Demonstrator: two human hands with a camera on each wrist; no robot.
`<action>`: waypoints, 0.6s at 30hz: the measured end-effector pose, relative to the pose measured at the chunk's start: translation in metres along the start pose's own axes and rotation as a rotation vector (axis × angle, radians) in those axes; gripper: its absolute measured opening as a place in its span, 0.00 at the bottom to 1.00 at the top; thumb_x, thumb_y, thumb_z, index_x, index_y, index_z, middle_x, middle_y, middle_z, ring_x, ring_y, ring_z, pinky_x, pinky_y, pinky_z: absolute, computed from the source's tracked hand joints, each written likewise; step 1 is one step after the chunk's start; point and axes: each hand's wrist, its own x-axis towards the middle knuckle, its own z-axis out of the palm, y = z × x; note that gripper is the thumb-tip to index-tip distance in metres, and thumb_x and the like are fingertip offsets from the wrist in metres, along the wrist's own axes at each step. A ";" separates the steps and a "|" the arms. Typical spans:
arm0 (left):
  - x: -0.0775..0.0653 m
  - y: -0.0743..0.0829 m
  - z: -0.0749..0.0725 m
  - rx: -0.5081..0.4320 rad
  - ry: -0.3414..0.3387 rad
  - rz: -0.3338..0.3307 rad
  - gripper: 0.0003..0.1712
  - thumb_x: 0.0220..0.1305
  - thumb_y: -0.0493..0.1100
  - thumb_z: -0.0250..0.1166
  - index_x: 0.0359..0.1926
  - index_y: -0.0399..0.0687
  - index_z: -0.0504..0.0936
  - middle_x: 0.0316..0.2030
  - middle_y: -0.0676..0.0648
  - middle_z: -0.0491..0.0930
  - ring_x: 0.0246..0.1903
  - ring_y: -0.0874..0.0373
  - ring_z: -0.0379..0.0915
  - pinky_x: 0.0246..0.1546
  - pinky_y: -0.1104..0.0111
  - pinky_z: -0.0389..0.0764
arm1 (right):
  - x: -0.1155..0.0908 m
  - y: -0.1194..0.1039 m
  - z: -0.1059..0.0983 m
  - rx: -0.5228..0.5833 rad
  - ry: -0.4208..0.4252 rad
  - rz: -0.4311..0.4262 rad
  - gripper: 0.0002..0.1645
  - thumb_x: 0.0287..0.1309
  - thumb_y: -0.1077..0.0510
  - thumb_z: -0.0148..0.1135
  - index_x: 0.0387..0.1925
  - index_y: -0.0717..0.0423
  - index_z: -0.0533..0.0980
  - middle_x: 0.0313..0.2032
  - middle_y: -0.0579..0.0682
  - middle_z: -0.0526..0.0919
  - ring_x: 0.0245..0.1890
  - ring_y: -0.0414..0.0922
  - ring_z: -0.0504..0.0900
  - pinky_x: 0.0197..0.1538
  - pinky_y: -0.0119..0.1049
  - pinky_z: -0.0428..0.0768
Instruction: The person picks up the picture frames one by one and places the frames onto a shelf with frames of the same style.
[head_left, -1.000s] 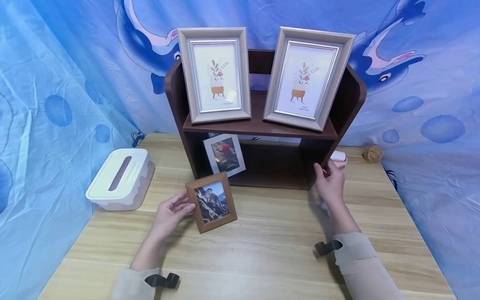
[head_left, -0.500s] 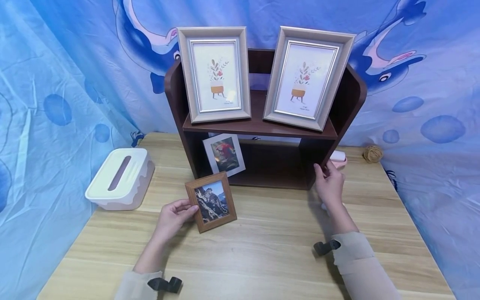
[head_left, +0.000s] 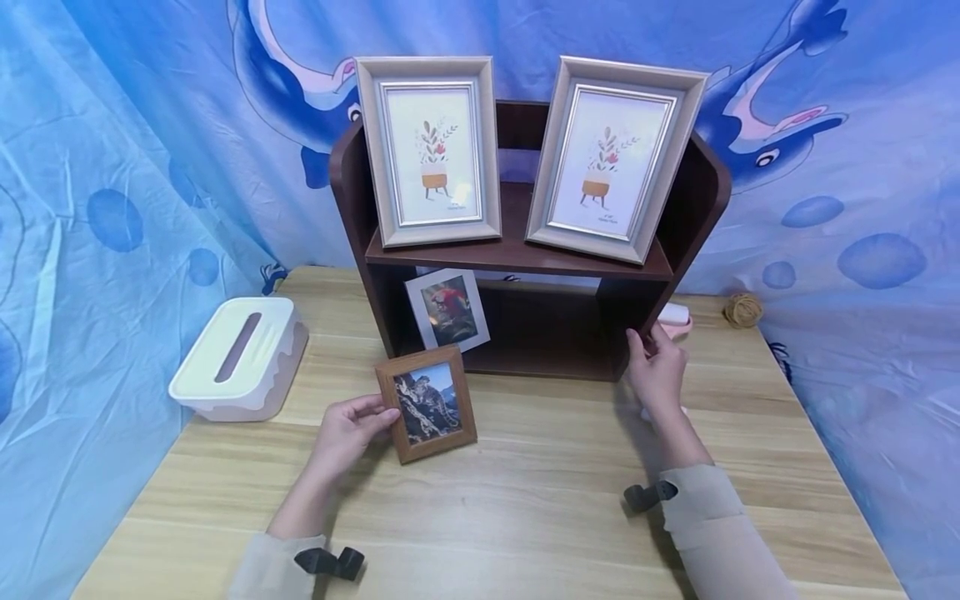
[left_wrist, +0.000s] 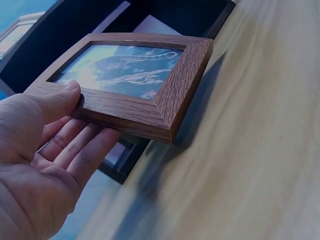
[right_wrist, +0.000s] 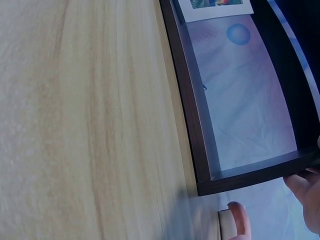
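Note:
A brown wooden photo frame (head_left: 426,404) with a picture of a spotted big cat stands tilted over the table, before the shelf's lower left. My left hand (head_left: 347,435) holds it by its left edge; in the left wrist view its thumb (left_wrist: 62,102) lies on the front and the fingers are behind. My right hand (head_left: 660,375) grips the right side panel of the dark brown two-tier shelf (head_left: 517,257), thumb on the front edge. A white photo frame (head_left: 447,310) with a red parrot leans inside the lower left compartment.
Two large beige photo frames (head_left: 429,152) with plant prints stand on the upper tier. A white tissue box (head_left: 240,358) sits at the left. Beyond the shelf's right side are a pink and white object (head_left: 675,317) and a ball of twine (head_left: 743,310). Blue curtains (head_left: 825,225) border the table.
My left hand has moved slightly right and closed its hold on the brown frame's edge. The brown frame has shifted a little to the right. My right hand stays on the shelf panel.

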 end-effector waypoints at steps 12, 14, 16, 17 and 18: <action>0.019 0.018 0.027 0.064 -0.114 0.095 0.18 0.62 0.32 0.70 0.51 0.25 0.82 0.40 0.37 0.87 0.35 0.62 0.86 0.41 0.64 0.87 | 0.000 0.004 -0.002 0.005 0.008 -0.019 0.06 0.64 0.69 0.64 0.42 0.71 0.80 0.42 0.69 0.86 0.43 0.63 0.87 0.41 0.12 0.75; 0.023 0.021 0.033 0.076 -0.127 0.105 0.18 0.62 0.33 0.70 0.52 0.26 0.82 0.42 0.35 0.87 0.36 0.62 0.86 0.41 0.65 0.87 | 0.000 0.003 -0.002 0.006 0.008 -0.026 0.06 0.64 0.69 0.64 0.41 0.71 0.81 0.41 0.69 0.86 0.42 0.63 0.87 0.41 0.12 0.75; 0.026 0.022 0.040 0.075 -0.146 0.115 0.18 0.63 0.33 0.70 0.52 0.26 0.82 0.43 0.34 0.86 0.37 0.61 0.86 0.42 0.66 0.87 | 0.000 0.002 -0.002 0.004 0.008 -0.034 0.06 0.64 0.69 0.64 0.41 0.71 0.81 0.41 0.69 0.86 0.42 0.62 0.87 0.41 0.12 0.75; 0.028 0.023 0.043 0.073 -0.153 0.118 0.18 0.63 0.33 0.70 0.52 0.26 0.82 0.43 0.33 0.86 0.37 0.61 0.86 0.42 0.66 0.86 | 0.000 0.002 -0.002 0.002 0.008 -0.037 0.06 0.64 0.69 0.64 0.41 0.71 0.81 0.41 0.68 0.86 0.41 0.62 0.87 0.41 0.11 0.75; 0.030 0.023 0.046 0.069 -0.159 0.121 0.18 0.63 0.33 0.70 0.52 0.26 0.82 0.43 0.33 0.86 0.37 0.61 0.86 0.42 0.66 0.86 | 0.001 0.002 -0.002 0.000 0.007 -0.040 0.06 0.64 0.69 0.65 0.41 0.71 0.81 0.40 0.68 0.86 0.41 0.62 0.87 0.40 0.11 0.75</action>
